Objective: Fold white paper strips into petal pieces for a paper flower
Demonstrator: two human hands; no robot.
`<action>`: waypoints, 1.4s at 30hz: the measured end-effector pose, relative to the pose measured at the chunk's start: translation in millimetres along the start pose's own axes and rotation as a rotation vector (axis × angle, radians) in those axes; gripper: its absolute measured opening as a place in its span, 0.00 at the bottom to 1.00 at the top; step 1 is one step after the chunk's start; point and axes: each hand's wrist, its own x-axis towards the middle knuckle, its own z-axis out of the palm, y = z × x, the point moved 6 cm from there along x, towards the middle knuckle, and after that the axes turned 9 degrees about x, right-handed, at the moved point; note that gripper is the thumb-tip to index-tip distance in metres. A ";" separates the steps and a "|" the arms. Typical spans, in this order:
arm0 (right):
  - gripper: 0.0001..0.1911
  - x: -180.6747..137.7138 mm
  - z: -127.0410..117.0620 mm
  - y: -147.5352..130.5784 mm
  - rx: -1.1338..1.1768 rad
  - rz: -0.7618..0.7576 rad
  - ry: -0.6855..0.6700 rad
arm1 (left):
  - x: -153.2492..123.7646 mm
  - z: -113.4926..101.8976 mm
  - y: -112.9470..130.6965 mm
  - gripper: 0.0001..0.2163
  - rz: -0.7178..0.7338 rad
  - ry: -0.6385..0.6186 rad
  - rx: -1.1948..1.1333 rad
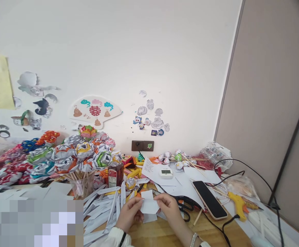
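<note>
Between my two hands is a small white piece of paper (150, 206), held up over the wooden table. My left hand (132, 211) pinches its left edge between thumb and fingers. On the opposite edge, my right hand (166, 205) grips the paper the same way. Another white paper shows just below the held piece; whether it is a flap of it or a separate sheet, I cannot tell. Many folded white paper strips (101, 212) lie left of my left hand. Black-handled scissors (186, 204) rest right of my right hand.
Paper flowers (77, 154) on sticks crowd the left, some in a clear cup (81, 185). A bottle (115, 174) stands behind the strips. To the right lie a phone (210, 199), a yellow glue gun (238, 206) and black cables. A white timer (166, 174) sits on paper sheets.
</note>
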 end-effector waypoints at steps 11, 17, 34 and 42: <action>0.08 -4.6 -0.1 -6.4 -0.193 -0.109 -0.031 | -0.2 -0.8 -1.8 0.16 0.042 0.045 0.202; 0.09 -3.4 4.8 2.9 -0.180 -0.051 -0.089 | 1.6 -0.6 -3.6 0.17 0.102 0.059 0.288; 0.13 -0.8 6.2 9.7 -0.121 0.048 -0.102 | -2.2 0.2 3.7 0.14 0.161 0.072 0.356; 0.13 -1.5 4.6 12.9 -0.177 0.065 -0.110 | -5.3 1.6 7.7 0.12 0.163 0.062 0.377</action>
